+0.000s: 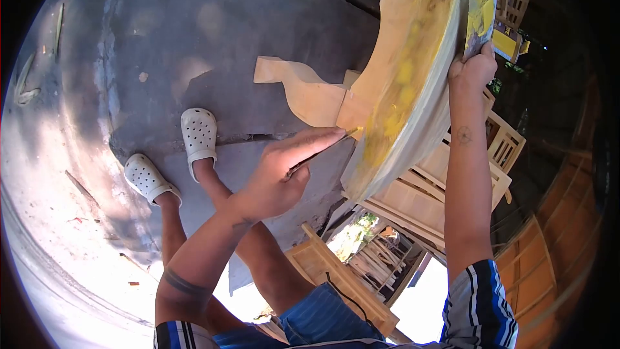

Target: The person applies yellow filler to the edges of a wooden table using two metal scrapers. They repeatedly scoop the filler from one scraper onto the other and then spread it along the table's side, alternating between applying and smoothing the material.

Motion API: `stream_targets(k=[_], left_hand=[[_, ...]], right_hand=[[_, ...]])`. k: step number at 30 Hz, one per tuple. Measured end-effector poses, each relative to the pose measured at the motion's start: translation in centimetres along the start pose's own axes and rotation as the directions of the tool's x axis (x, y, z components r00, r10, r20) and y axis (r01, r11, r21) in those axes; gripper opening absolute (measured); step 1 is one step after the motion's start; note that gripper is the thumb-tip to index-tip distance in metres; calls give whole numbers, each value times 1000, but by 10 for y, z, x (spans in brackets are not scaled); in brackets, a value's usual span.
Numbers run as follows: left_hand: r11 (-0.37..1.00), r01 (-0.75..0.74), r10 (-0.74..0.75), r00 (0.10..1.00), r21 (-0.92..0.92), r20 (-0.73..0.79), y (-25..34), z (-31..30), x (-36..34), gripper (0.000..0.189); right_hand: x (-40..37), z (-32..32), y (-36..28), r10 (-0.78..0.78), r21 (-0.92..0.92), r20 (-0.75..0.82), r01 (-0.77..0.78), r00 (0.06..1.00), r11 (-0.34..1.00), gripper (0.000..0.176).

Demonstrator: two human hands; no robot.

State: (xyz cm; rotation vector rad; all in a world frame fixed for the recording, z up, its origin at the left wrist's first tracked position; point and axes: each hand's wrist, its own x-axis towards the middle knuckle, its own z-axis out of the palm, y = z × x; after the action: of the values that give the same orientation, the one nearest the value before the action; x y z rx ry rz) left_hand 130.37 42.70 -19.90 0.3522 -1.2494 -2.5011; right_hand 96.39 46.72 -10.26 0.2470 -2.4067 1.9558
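Note:
My left hand is closed around a thin putty knife, seen nearly edge-on, its index finger stretched along it. Yellow paste marks the knife's tip, which is right at the near end of a large curved wooden panel. A band of yellow filler is smeared along this panel beside its pale, whitish rim. Over on the far side of the rim, my right hand grips the lower end of a flat rectangular plate coated with yellow filler.
A curved wooden piece juts out beside the panel over the grey concrete floor. Slatted wooden furniture stands beneath and beyond the panel. A wooden frame piece is near my legs; my feet wear white clogs.

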Motion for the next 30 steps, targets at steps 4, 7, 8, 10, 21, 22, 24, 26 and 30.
stream_targets(k=[4, 7, 8, 10, 21, 22, 24, 26, 30], left_hand=[[998, -46, 47, 999, -47, 18, -19, 8, 35, 61], [983, -101, 109, 993, -151, 44, -24, 24, 12, 63], [983, -109, 117, 992, -147, 43, -24, 29, 0, 63], [983, -120, 127, 991, -136, 43, -22, 36, -24, 64], [989, 38, -31, 998, -145, 55, -39, -8, 31, 55], [982, 51, -36, 995, -179, 91, -43, -9, 39, 54], [968, 80, -40, 985, -239, 167, -49, -10, 51, 50], [965, 32, 25, 976, -260, 216, -54, -10, 52, 51], [946, -40, 111, 973, -323, 203, -61, 6, 9, 57]], right_hand=[[1, 2, 0, -8, -18, 3, 8, 1000, 1000, 27], [2, 3, 0, 2, -26, -7, -2, 1000, 1000, 30], [2, 1, 1, 5, -32, -18, -5, 1000, 999, 31], [10, -7, 4, 10, -19, 28, -9, 1000, 1000, 33], [12, -4, 3, 4, -32, -14, -4, 1000, 999, 32], [14, -6, 4, 0, -45, -27, -2, 1000, 999, 32], [17, -9, 4, 1, -28, 22, -1, 1000, 1000, 31], [22, -12, 5, -4, -15, 50, 5, 999, 1000, 30], [26, -17, 5, 15, 33, 50, -17, 999, 999, 29]])
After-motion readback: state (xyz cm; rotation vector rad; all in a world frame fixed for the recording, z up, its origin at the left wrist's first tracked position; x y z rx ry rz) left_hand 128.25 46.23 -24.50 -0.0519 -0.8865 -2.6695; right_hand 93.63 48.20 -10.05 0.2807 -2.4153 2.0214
